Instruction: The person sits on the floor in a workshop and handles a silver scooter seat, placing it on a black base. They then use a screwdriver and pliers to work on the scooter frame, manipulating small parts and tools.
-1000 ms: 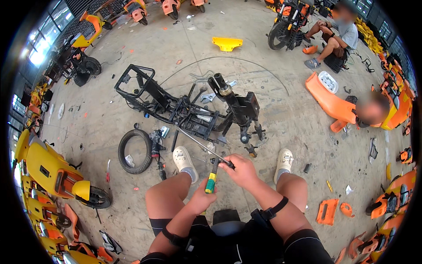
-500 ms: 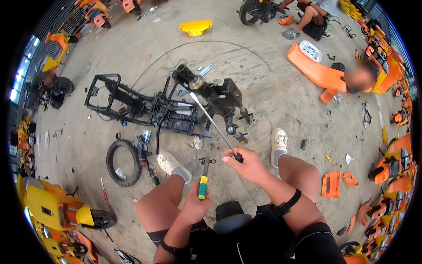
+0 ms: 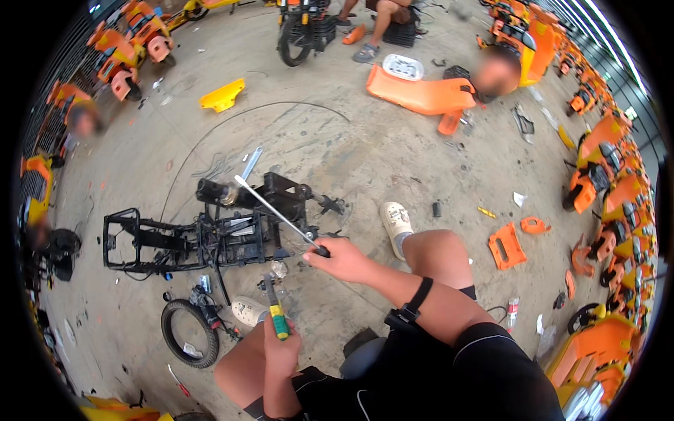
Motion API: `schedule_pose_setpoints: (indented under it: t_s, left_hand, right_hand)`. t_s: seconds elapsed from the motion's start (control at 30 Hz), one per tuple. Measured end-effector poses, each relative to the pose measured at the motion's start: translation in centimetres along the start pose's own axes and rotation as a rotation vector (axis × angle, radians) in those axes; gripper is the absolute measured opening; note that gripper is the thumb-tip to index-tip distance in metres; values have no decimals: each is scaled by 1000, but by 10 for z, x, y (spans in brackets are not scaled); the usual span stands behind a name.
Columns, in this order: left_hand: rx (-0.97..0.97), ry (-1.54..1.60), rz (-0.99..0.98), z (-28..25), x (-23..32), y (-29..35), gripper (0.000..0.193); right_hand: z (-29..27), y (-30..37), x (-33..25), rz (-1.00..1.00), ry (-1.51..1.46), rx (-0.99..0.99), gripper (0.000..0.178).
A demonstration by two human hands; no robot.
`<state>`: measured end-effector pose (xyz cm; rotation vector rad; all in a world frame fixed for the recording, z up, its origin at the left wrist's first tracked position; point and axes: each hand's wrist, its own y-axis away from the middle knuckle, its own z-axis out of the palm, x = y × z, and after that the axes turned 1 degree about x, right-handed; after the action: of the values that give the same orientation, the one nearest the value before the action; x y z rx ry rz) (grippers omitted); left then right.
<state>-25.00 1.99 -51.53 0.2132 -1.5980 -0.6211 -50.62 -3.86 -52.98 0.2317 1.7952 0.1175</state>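
Screwdriver (image 3: 277,212), long shaft, gripped in R hand (image 3: 342,259), hdl. partly hidden; shaft crosses blk. frame (image 3: 205,235) in view. Yel./grn.-hdl. tool (image 3: 279,321), clasped in L hand (image 3: 282,351), lower hdl. covered; tip detail unclear.

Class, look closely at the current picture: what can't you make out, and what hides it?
All in the head view:
Long-shafted tool: most of its handle is hidden by the right hand.
Green-and-yellow-handled tool: handle's lower end is covered by the left hand.
Co-worker: upper body cut off by the top edge.
White tray: dark specks too small to identify.
Yellow bodywork: cut off by the lower edge.
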Motion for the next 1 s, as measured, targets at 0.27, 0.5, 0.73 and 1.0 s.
schedule_pose_setpoints:
  t_s: [0.27,0.5,0.73,1.0]
  left_hand:
    - [-15,9,6,-9,-4,0,52]
    - [-17,-87,88,-3,-18,5,57]
    - [-1,-253,79,3,-21,18,59]
    - [0,-275,43,13,-34,23,64]
  right_hand:
    - [8,10,-10,-49,46,0,35]
    - [22,25,-24,79,-214,-135,32]
    - [24,43,-41,108,-173,-179,33]
    - [31,49,-15,-8,-110,-148,33]
